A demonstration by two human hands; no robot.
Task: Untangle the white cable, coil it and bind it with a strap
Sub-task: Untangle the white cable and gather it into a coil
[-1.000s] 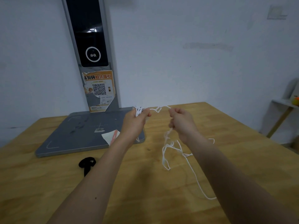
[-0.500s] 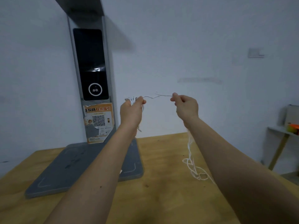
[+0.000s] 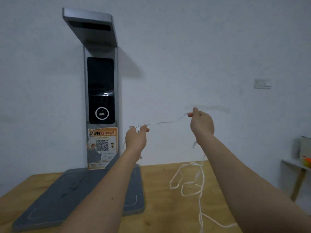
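Pinching thin white cable [image 3: 165,122] taut in mid-air, left hand [image 3: 136,139] grips small loops, right hand [image 3: 202,124] one strand (kinked slack dangles onto the wooden table [image 3: 159,207]).

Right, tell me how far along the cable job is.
Done: a few white loops are gathered in the left hand.
In hand: the right hand pinches the white cable and draws a length out between the two hands.
Left: the tangled loops hanging below the right hand over the wooden table need freeing and coiling. No strap is in view, so binding is not yet done.
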